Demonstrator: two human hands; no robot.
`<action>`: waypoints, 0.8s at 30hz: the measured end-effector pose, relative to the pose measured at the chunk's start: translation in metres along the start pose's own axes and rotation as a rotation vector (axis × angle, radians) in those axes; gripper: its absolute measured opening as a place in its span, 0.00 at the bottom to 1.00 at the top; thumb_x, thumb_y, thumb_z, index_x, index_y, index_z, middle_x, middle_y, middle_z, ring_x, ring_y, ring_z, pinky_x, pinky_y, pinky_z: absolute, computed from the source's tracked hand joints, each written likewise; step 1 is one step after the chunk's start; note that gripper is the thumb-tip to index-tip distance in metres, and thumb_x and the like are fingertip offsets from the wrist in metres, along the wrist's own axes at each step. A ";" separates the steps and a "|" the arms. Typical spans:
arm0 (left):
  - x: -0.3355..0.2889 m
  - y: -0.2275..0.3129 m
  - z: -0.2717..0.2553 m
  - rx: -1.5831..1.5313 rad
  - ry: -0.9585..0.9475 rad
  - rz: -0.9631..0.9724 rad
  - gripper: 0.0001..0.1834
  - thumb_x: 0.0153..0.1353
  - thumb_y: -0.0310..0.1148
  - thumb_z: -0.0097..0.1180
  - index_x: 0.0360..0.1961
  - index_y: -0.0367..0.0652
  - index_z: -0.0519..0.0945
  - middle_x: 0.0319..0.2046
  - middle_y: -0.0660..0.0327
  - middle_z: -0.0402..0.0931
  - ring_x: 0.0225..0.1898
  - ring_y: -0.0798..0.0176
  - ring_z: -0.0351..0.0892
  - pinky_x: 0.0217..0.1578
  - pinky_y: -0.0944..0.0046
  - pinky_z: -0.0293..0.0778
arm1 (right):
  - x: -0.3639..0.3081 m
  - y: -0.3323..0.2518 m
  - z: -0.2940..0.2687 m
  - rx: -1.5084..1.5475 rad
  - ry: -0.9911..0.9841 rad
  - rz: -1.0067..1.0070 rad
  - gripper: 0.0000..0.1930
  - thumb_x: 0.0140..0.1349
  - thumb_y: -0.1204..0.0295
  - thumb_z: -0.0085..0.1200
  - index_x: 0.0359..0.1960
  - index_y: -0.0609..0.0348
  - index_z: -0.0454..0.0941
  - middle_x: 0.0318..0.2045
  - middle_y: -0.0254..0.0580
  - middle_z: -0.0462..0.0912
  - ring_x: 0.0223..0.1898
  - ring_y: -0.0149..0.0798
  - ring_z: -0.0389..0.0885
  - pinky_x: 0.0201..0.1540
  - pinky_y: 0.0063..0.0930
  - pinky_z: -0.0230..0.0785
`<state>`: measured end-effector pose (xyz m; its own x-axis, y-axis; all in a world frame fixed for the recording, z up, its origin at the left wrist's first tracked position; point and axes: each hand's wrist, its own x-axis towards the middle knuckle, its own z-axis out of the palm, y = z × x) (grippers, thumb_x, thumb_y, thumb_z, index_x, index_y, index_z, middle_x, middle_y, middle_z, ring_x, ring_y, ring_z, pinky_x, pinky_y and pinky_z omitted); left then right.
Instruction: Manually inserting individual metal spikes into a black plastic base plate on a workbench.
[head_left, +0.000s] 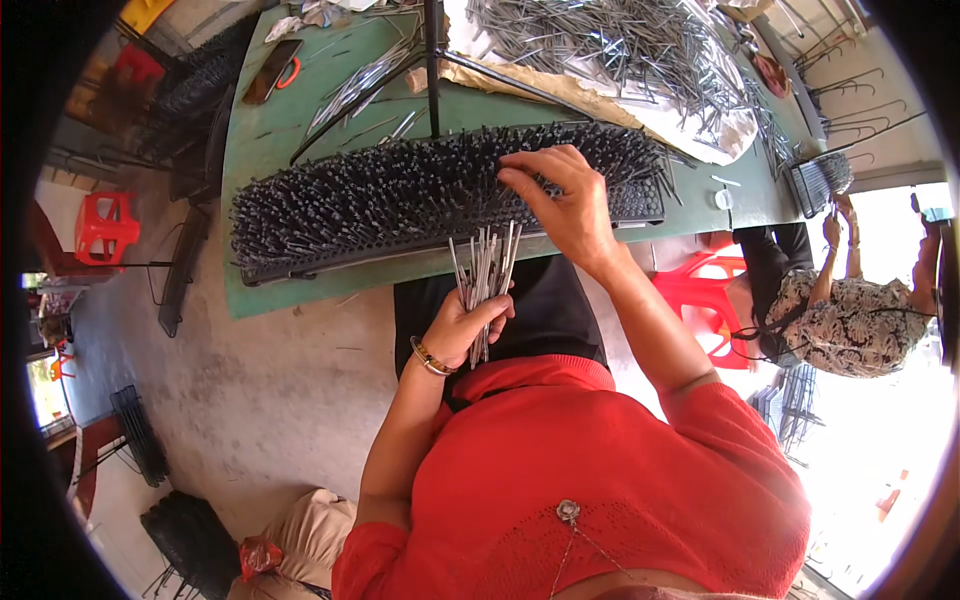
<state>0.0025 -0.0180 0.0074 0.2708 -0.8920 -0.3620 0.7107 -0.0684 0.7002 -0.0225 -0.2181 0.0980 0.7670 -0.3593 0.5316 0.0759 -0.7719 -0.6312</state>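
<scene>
My left hand [462, 328] is closed round a bundle of thin silver-grey metal rods [486, 262], their ends sticking up toward the table edge. Above the right half of a long black perforated rack [345, 256] is my right hand [572, 205], thumb and forefinger brought together in a pinch. Whatever sits between those fingertips is too small to make out. Short dark rods [380, 195] stand upright and densely packed in the rack's holes. Toward the rack's right end the perforated surface shows more openly. The rack lies along the near edge of the green table [250, 300].
A large heap of loose rods [620, 45] lies on white sheeting at the far right. A black metal frame [433, 70] rises behind the rack. A phone [272, 72] and orange-handled scissors [289, 73] lie far left. Another person [840, 320] works at right beside a red stool [700, 300].
</scene>
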 end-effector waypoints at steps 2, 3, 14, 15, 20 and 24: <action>-0.003 0.000 -0.001 -0.013 0.034 0.001 0.14 0.62 0.31 0.55 0.47 0.37 0.74 0.27 0.63 0.75 0.22 0.74 0.70 0.20 0.74 0.67 | -0.001 0.003 0.006 -0.036 0.012 -0.043 0.09 0.52 0.75 0.63 0.36 0.61 0.82 0.29 0.41 0.82 0.33 0.41 0.77 0.39 0.31 0.69; -0.005 -0.001 -0.002 -0.013 0.033 0.001 0.14 0.62 0.31 0.55 0.47 0.37 0.74 0.27 0.63 0.75 0.22 0.74 0.70 0.20 0.74 0.67 | -0.002 0.004 0.007 -0.070 0.021 -0.086 0.08 0.52 0.75 0.63 0.35 0.61 0.82 0.29 0.41 0.82 0.33 0.41 0.77 0.39 0.31 0.69; -0.017 -0.002 -0.007 0.008 0.051 0.044 0.13 0.61 0.31 0.55 0.46 0.37 0.74 0.27 0.61 0.76 0.23 0.72 0.71 0.20 0.73 0.67 | -0.003 -0.005 0.022 -0.075 0.024 -0.173 0.08 0.51 0.74 0.64 0.34 0.58 0.82 0.29 0.38 0.82 0.31 0.40 0.76 0.37 0.32 0.66; -0.018 -0.001 -0.007 0.007 0.053 0.045 0.13 0.61 0.31 0.55 0.46 0.37 0.74 0.27 0.61 0.76 0.23 0.72 0.71 0.20 0.73 0.67 | -0.003 -0.006 0.023 -0.073 0.023 -0.175 0.08 0.51 0.74 0.64 0.34 0.58 0.82 0.29 0.38 0.82 0.31 0.40 0.76 0.37 0.32 0.66; -0.021 -0.001 -0.006 0.021 0.049 0.073 0.13 0.61 0.32 0.54 0.45 0.38 0.74 0.28 0.61 0.76 0.22 0.73 0.71 0.21 0.72 0.67 | -0.001 -0.008 0.028 -0.073 0.037 -0.194 0.09 0.51 0.73 0.64 0.35 0.57 0.82 0.28 0.37 0.81 0.30 0.40 0.76 0.36 0.32 0.64; -0.023 0.001 -0.004 0.025 0.055 0.080 0.13 0.62 0.33 0.54 0.45 0.38 0.74 0.28 0.61 0.76 0.22 0.73 0.70 0.21 0.73 0.67 | -0.002 -0.003 0.036 -0.109 0.009 -0.231 0.09 0.51 0.72 0.63 0.35 0.56 0.82 0.28 0.36 0.81 0.31 0.39 0.76 0.38 0.32 0.63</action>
<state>-0.0002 0.0039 0.0137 0.3622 -0.8690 -0.3372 0.6692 -0.0093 0.7430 -0.0013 -0.1963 0.0790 0.7318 -0.1707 0.6598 0.1793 -0.8858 -0.4280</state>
